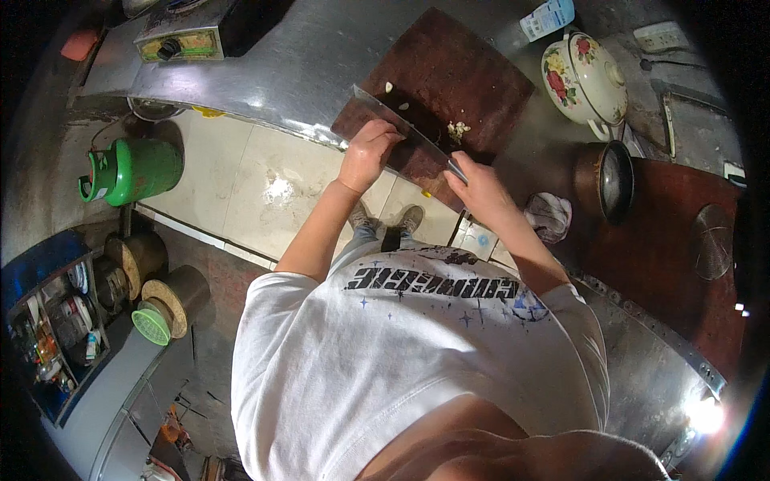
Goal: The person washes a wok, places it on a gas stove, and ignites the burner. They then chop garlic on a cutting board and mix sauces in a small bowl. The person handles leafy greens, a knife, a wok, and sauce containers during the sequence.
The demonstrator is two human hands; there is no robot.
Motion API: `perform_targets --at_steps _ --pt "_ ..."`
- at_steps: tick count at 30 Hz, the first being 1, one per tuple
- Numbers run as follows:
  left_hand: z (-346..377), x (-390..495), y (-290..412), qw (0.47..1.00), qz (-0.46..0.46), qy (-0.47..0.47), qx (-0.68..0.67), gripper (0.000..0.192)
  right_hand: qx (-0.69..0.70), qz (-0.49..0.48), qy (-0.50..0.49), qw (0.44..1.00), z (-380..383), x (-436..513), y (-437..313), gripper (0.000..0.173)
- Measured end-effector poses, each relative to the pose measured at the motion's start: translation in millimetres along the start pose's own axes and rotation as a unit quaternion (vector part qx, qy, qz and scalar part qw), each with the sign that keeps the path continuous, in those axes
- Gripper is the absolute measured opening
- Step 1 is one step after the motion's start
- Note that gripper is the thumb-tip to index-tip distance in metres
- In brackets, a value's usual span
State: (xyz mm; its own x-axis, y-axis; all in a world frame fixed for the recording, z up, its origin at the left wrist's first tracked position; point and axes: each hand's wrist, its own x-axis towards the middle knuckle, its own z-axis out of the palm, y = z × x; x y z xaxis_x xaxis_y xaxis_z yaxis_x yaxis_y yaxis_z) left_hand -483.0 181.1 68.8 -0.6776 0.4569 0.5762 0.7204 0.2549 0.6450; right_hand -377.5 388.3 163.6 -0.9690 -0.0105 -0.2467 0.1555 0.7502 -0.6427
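My right hand (484, 189) grips the metal handle of a cleaver (415, 135). Its wide blade slants up and left over a dark reddish-brown cutting board (457, 60). At the near side of the blade is my left hand (370, 153), its fingers bent and the tips beside the steel. Whether they touch the blade or pinch something small cannot be made out. Beyond the blade lies a small heap of chopped pale pieces (458, 130), which look like garlic. Two larger pale pieces, one a clove-like piece (388, 87), sit farther left on the board.
The board rests on a steel counter (289, 66) with a gas stove (180, 45) at left. Rightward are a flowered enamel pot (583, 78), a bottle (547, 21), a dark pan (613, 180), a cloth (548, 216) and a mesh strainer (713, 240). A green gas cylinder (135, 171) stands on the floor.
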Motion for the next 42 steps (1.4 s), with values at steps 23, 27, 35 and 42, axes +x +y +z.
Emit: perform_targets --at_steps 23,27,35,42 --pt "1 2 1 1.000 -0.008 -0.004 -0.007 0.014 0.044 0.003 0.028 0.999 7 19 7 0.025" --pt "2 1 6 0.999 -0.034 -0.001 0.010 0.013 0.015 -0.057 0.021 0.998 -3 21 11 0.025" --pt "13 1 9 0.995 -0.079 0.021 0.054 0.018 0.075 -0.037 -0.016 0.996 -7 42 35 0.028" --pt "22 17 21 0.981 -0.145 0.056 0.117 0.059 0.336 0.031 -0.005 0.941 -47 50 54 0.024"
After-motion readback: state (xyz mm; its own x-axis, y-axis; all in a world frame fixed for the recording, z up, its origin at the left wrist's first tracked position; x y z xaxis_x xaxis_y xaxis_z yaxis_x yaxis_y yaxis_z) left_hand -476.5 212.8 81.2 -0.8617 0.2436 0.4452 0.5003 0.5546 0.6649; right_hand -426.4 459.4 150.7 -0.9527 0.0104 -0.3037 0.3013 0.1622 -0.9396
